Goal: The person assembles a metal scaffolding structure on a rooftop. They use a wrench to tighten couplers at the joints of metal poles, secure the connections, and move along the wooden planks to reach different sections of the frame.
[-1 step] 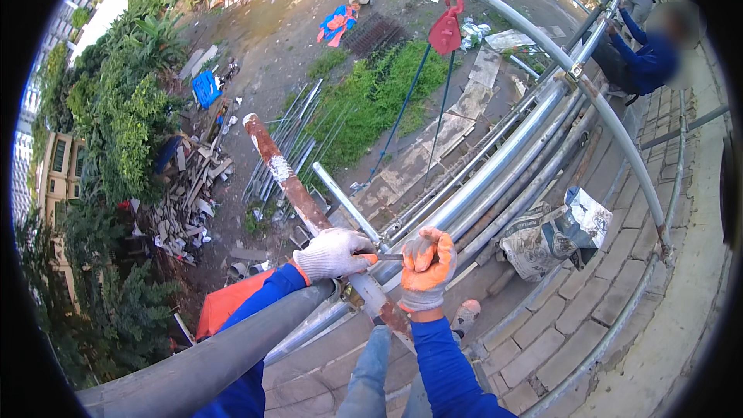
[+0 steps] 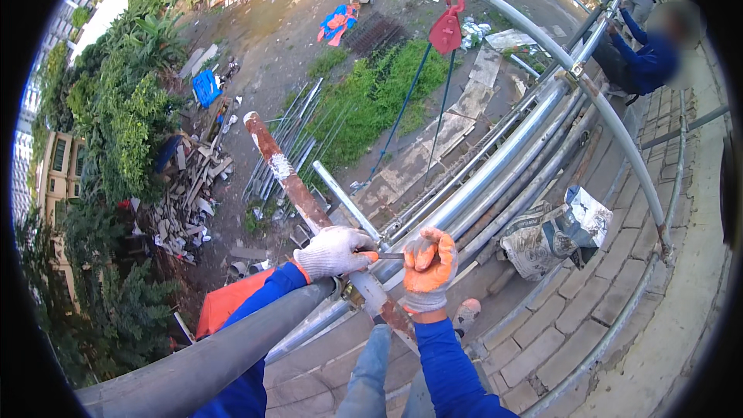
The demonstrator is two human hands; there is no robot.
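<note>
A thin dark metal rod (image 2: pixel 392 256) spans the gap between my two gloved hands. My left hand (image 2: pixel 334 252), in a white knit glove with orange fingertips, is closed at the rod's left end, over a rusty, paint-flecked pipe (image 2: pixel 298 193). The fingers of my right hand (image 2: pixel 429 269), gloved in orange and grey, curl tightly around its other end. Just below my left hand sits a metal clamp (image 2: pixel 354 296) where pipes cross. My fingers hide both rod ends, so its exact kind does not show.
A grey rail (image 2: pixel 209 348) crosses the lower left. Silver pipes (image 2: pixel 495 159) run along the platform beside a dirty sack (image 2: pixel 542 240). A red hook block (image 2: pixel 446 31) hangs on ropes over the ground far below. Another person (image 2: pixel 654 58) crouches at upper right.
My right forearm has shifted very slightly to the right. Both hands keep the same grip, and nothing else has visibly moved.
</note>
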